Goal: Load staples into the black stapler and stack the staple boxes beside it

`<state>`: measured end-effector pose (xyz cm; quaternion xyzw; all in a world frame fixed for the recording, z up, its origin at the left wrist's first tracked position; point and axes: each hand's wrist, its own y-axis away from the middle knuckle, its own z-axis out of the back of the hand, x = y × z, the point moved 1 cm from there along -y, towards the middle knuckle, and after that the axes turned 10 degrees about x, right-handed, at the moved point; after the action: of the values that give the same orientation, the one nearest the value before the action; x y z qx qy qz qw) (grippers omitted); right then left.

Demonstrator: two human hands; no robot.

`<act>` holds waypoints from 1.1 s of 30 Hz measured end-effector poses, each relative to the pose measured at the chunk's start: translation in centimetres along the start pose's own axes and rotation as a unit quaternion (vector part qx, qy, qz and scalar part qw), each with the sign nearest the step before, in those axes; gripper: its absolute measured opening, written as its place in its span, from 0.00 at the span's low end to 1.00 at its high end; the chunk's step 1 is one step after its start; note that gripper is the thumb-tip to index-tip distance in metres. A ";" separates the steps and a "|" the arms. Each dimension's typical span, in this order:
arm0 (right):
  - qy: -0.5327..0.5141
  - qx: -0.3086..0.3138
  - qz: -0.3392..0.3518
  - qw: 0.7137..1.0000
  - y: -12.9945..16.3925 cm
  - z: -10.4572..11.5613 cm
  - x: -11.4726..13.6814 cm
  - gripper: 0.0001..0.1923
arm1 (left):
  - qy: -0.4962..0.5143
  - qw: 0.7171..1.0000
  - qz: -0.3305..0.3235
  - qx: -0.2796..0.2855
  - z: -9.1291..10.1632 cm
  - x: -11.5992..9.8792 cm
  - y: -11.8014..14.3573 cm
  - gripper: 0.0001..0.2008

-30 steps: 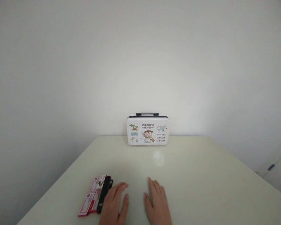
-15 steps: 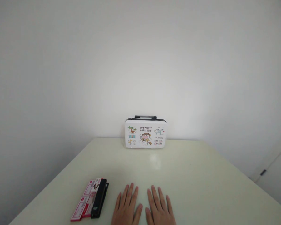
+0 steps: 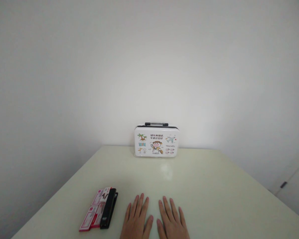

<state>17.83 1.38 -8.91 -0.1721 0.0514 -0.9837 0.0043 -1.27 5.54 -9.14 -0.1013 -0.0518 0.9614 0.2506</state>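
My left hand [image 3: 136,219] lies palm down on the pale table [image 3: 204,192], fingers stretched out and holding nothing. Beside it, also flat with fingers apart, rests my right hand [image 3: 172,219]. A black stapler [image 3: 108,209] lies to the left of my left hand, apart from it. Against the stapler's left side are red-and-white packages [image 3: 89,215], which look like small boxes; their exact contents cannot be made out. Farther back, a white case [image 3: 156,142] with cartoon prints and a black handle stands upright.
Behind the case rises a plain white wall [image 3: 149,66], close to the table's far edge. At the far right, a small dark fitting [image 3: 283,185] shows beyond the table's edge.
The whole view has shifted slightly, so everything appears a little farther right. Both hands stay flat on the table, and the objects keep their places.
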 end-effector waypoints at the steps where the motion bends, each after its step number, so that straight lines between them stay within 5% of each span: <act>1: 0.000 0.009 0.007 1.000 0.0 0.0 -0.1 0.29 | -0.002 1.000 0.000 0.000 0.0 0.0 0.0 0.29; 13: 0.075 -0.039 0.049 0.995 -0.1 -1.1 -1.4 0.30 | -0.034 0.999 0.000 -0.010 0.4 -0.1 0.1 0.29; 23: 0.004 -0.061 0.043 0.997 -0.2 -1.3 -1.3 0.31 | -0.042 0.999 -0.001 -0.005 0.7 -0.2 0.2 0.29; 29: -0.022 -0.014 0.056 0.998 -0.3 -1.0 -1.5 0.30 | -0.035 0.999 0.000 -0.002 0.3 -0.1 0.1 0.28; 33: -0.014 -0.051 0.042 0.998 -0.3 -1.1 -1.5 0.30 | -0.033 0.999 0.004 0.012 0.4 -0.2 0.1 0.28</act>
<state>18.90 1.78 -10.47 -0.1835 0.1082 -0.9763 0.0376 -1.24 5.39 -8.78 -0.0666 -0.0480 0.9657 0.2462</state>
